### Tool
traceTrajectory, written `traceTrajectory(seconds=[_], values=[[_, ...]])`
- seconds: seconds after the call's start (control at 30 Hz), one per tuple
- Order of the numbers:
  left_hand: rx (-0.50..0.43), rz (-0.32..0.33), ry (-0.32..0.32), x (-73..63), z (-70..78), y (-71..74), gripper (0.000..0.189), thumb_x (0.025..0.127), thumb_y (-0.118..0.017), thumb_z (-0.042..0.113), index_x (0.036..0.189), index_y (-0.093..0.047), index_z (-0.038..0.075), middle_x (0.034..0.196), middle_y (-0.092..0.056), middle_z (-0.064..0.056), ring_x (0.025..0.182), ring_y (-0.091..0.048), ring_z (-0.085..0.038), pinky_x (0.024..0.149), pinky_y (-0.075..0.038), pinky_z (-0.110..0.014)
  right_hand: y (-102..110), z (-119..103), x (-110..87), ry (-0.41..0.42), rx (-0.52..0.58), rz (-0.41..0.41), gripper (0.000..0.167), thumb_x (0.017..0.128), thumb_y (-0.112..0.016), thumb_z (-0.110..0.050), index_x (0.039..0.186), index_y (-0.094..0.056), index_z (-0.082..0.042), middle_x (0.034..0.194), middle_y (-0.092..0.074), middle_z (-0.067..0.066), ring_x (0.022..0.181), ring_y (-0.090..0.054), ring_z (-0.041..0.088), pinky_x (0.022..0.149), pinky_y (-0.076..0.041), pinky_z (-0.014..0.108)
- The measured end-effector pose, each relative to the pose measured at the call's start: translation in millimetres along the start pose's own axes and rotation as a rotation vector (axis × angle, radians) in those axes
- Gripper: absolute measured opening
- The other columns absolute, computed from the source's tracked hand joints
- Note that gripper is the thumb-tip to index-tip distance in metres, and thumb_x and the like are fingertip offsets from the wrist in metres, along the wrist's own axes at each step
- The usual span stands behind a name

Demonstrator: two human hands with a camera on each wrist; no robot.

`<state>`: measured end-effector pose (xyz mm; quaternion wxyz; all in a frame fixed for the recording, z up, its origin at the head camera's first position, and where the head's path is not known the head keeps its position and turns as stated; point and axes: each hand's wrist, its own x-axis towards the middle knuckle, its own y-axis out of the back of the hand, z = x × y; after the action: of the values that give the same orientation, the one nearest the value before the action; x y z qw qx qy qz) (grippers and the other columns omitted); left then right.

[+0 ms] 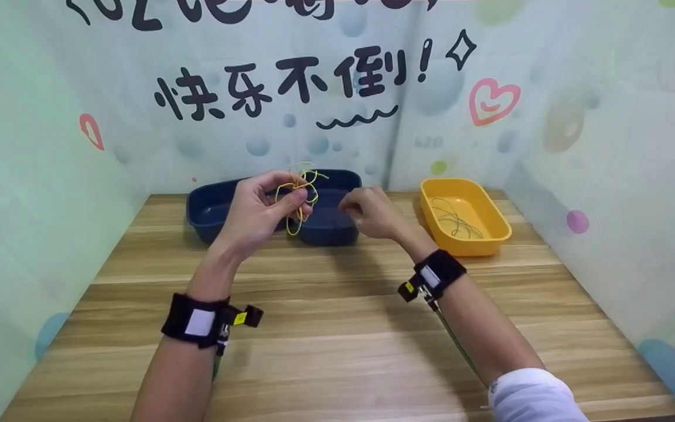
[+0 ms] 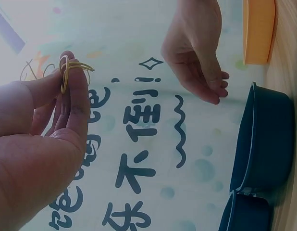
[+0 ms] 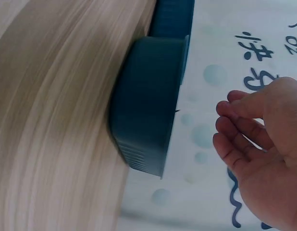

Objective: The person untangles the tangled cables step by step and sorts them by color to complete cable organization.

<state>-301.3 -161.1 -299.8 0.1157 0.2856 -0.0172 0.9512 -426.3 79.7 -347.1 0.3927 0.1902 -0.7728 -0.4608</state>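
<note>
My left hand pinches a loose tangle of thin yellow string between thumb and fingers, raised in front of the blue boxes. Its loops wrap over the fingertips in the left wrist view, and loose ends stick out. Above the right-hand dark blue box, my right hand hangs with loosely bent fingers. Its thumb lies close to the index fingertip, and nothing shows between them. A tiny dark sliver shows at that box's rim.
Another dark blue box stands at the back left, beside the first. To the right is a yellow box with several thin greenish strings inside. All stand on a wood-grain table, with printed cloth walls at the back and sides.
</note>
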Motion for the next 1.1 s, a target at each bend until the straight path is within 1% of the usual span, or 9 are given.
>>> traceTrajectory(seconds=[0.2, 0.33, 0.47, 0.57, 0.67, 0.77, 0.83, 0.93, 1.1], values=[[0.004, -0.002, 0.008, -1.3, -6.5, 0.0, 0.025, 0.092, -0.068, 0.013, 0.112, -0.065, -0.001, 0.105, -0.062, -0.023, 0.079, -0.068, -0.035, 0.070, -0.057, -0.041, 0.8, -0.1, -16.7, 0.040, -0.044, -0.029, 0.007, 0.086, -0.069, -0.013, 0.088, -0.075, -0.012, 0.079, -0.065, -0.005, 0.073, -0.060, 0.013, 0.065, -0.049, 0.027], [0.001, -0.026, 0.023, -2.1, -12.4, -4.3, 0.027, 0.092, -0.067, 0.014, 0.114, -0.064, -0.002, 0.103, -0.063, -0.024, 0.080, -0.068, -0.037, 0.071, -0.057, -0.043, 1.5, -5.1, -27.7, 0.067, 0.039, 0.021, 0.008, 0.090, -0.066, -0.013, 0.090, -0.074, -0.012, 0.080, -0.066, -0.006, 0.072, -0.059, 0.009, 0.065, -0.050, 0.027], [0.016, -0.066, 0.043, -1.2, -17.6, -9.8, 0.027, 0.094, -0.065, 0.015, 0.116, -0.064, -0.001, 0.101, -0.062, -0.026, 0.080, -0.068, -0.038, 0.073, -0.057, -0.046, 11.4, -20.4, -37.6, 0.094, 0.194, 0.127, 0.009, 0.093, -0.065, -0.016, 0.096, -0.074, -0.015, 0.086, -0.067, -0.007, 0.073, -0.059, 0.008, 0.065, -0.051, 0.029], [0.052, -0.084, 0.058, 0.0, -20.4, -13.1, 0.026, 0.095, -0.064, 0.016, 0.116, -0.065, 0.001, 0.103, -0.063, -0.023, 0.080, -0.068, -0.037, 0.073, -0.057, -0.047, 22.9, -35.6, -42.9, 0.113, 0.360, 0.207, 0.018, 0.092, -0.064, -0.011, 0.108, -0.071, -0.015, 0.094, -0.068, -0.004, 0.081, -0.061, 0.013, 0.071, -0.053, 0.032], [0.097, -0.104, 0.066, -0.3, -21.1, -17.2, 0.024, 0.095, -0.064, 0.016, 0.115, -0.066, 0.003, 0.101, -0.064, -0.018, 0.080, -0.067, -0.039, 0.072, -0.057, -0.045, 33.4, -51.5, -46.6, 0.124, 0.570, 0.206, 0.038, 0.090, -0.064, -0.007, 0.127, -0.060, -0.011, 0.111, -0.065, 0.006, 0.096, -0.062, 0.023, 0.083, -0.053, 0.039], [0.123, -0.135, 0.054, -2.6, -16.1, -24.2, 0.022, 0.095, -0.063, 0.012, 0.115, -0.065, 0.002, 0.101, -0.065, -0.017, 0.079, -0.066, -0.041, 0.071, -0.058, -0.042, 39.8, -67.6, -48.1, 0.085, 0.704, 0.141, 0.050, 0.092, -0.065, -0.013, 0.139, -0.048, -0.012, 0.123, -0.060, 0.011, 0.105, -0.061, 0.029, 0.089, -0.052, 0.041], [0.130, -0.162, 0.044, -4.1, -10.9, -30.0, 0.023, 0.095, -0.062, 0.010, 0.116, -0.063, 0.000, 0.104, -0.064, -0.016, 0.079, -0.065, -0.041, 0.071, -0.058, -0.042, 41.7, -77.8, -48.0, 0.038, 0.742, 0.108, 0.049, 0.095, -0.064, -0.018, 0.139, -0.047, -0.009, 0.125, -0.059, 0.013, 0.102, -0.063, 0.031, 0.084, -0.054, 0.043], [0.130, -0.200, 0.033, -5.9, -2.9, -38.8, 0.026, 0.095, -0.062, 0.005, 0.118, -0.056, -0.005, 0.107, -0.064, -0.016, 0.079, -0.066, -0.038, 0.071, -0.057, -0.044, 44.8, -93.9, -48.1, -0.017, 0.761, 0.107, 0.040, 0.096, -0.064, -0.019, 0.131, -0.053, -0.003, 0.120, -0.061, 0.013, 0.090, -0.066, 0.030, 0.069, -0.057, 0.042], [0.169, -0.210, 0.022, -7.1, 1.7, -45.6, 0.029, 0.093, -0.062, 0.001, 0.116, -0.046, -0.006, 0.103, -0.067, -0.014, 0.085, -0.067, -0.032, 0.068, -0.055, -0.048, 47.1, -105.2, -50.1, -0.020, 0.748, 0.140, 0.025, 0.096, -0.064, -0.013, 0.114, -0.063, 0.003, 0.100, -0.067, 0.012, 0.071, -0.063, 0.028, 0.054, -0.055, 0.035]])
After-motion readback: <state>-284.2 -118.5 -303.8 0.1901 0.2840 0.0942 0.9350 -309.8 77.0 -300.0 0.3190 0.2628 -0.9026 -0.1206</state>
